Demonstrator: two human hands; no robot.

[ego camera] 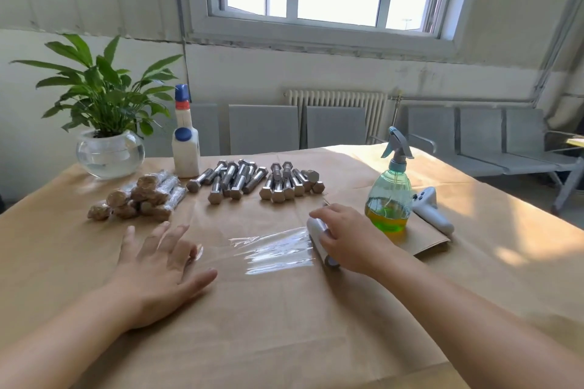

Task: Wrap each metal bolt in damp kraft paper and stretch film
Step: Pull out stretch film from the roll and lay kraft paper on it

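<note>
Kraft paper [284,325] covers the surface. On it, the right hand [347,240] grips a stretch film roll [319,238], its sheet [271,251] drawn toward the left hand [161,265], spread flat on the film's end. Bare bolts [252,181] lie beyond, wrapped bolts [142,196] left. A spray bottle [390,189] holds yellow-green liquid.

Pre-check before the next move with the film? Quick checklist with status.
1. Left hand flat, fingers spread on the free end of the film: ok.
2. Right hand grips the film roll: ok.
3. Film sheet pulled out flat on the paper-covered table: ok, some wrinkles.
4. A paper-wrapped bolt lying on the film, ready to roll: not ok, none there.
5. Bare bolts behind the film: ok.
6. Spray bottle holds liquid: ok.
7. Film cut from roll: not ok.
</note>
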